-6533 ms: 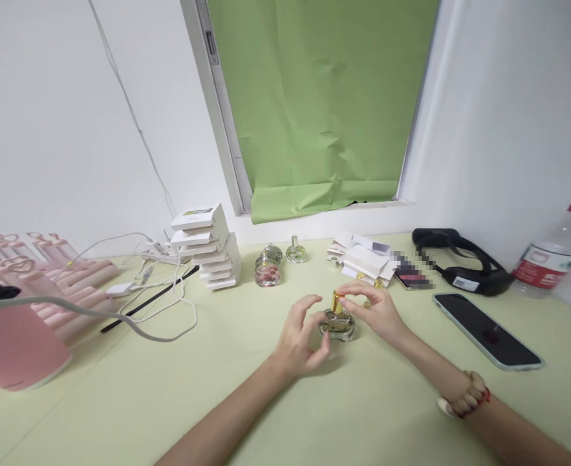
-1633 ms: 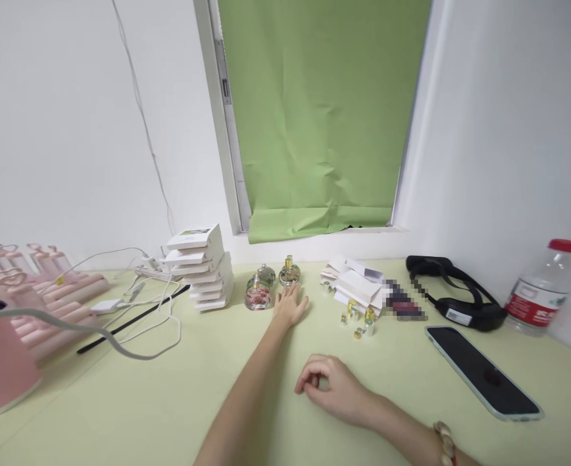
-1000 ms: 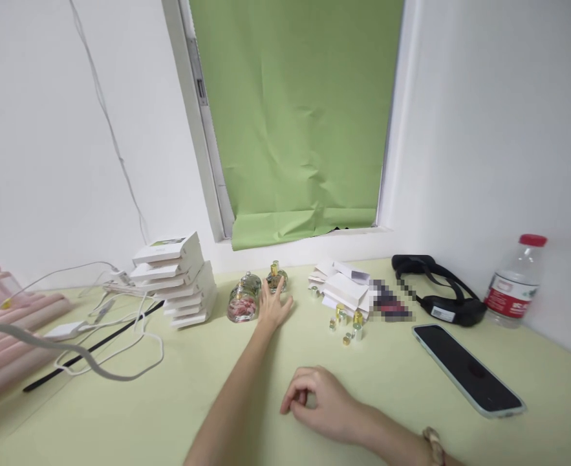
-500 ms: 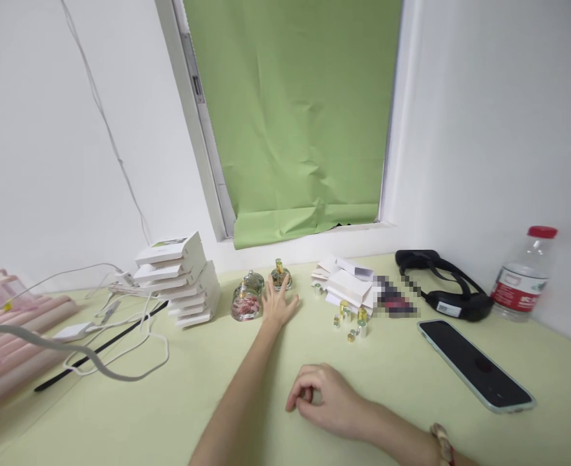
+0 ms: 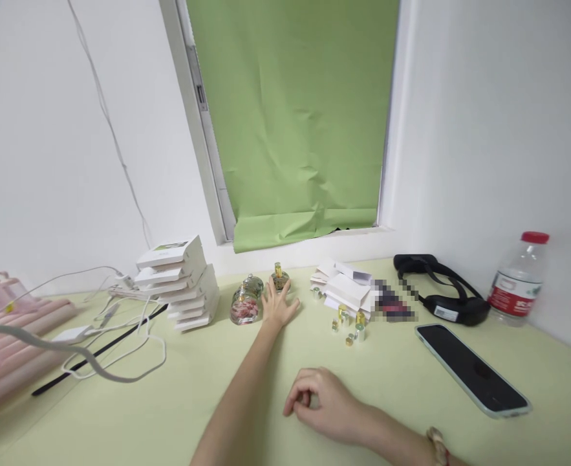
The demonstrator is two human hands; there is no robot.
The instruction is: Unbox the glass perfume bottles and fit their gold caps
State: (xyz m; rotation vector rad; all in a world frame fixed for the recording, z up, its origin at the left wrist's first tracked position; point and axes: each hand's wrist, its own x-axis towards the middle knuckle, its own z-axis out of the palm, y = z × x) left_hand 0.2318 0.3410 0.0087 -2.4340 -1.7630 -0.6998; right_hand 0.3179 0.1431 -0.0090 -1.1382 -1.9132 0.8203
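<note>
My left hand [image 5: 278, 307] reaches out over the table, palm down with its fingers spread. Its fingertips are at the near side of a round glass perfume bottle [image 5: 280, 281] with a gold neck, partly covering it; contact is hard to tell. To the left of that hand stand more glass bottles, among them one with a pinkish look [image 5: 244, 308] and a greenish clear one [image 5: 253, 285]. Nearer to me, my right hand [image 5: 324, 402] rests on the tabletop with fingers loosely curled in, nothing visible inside them.
Small gold and silver caps [image 5: 346, 318] stand right of the left hand, before white papers [image 5: 346, 290]. Stacked white boxes [image 5: 181, 281], cables [image 5: 120, 362] and pink items [image 5: 23, 336] are at left. A phone [image 5: 472, 369], black headset [image 5: 452, 304] and water bottle [image 5: 517, 285] sit at right.
The view has shifted very slightly. Both hands keep nearly the same place and pose, the left one still spread by the perfume bottle.
</note>
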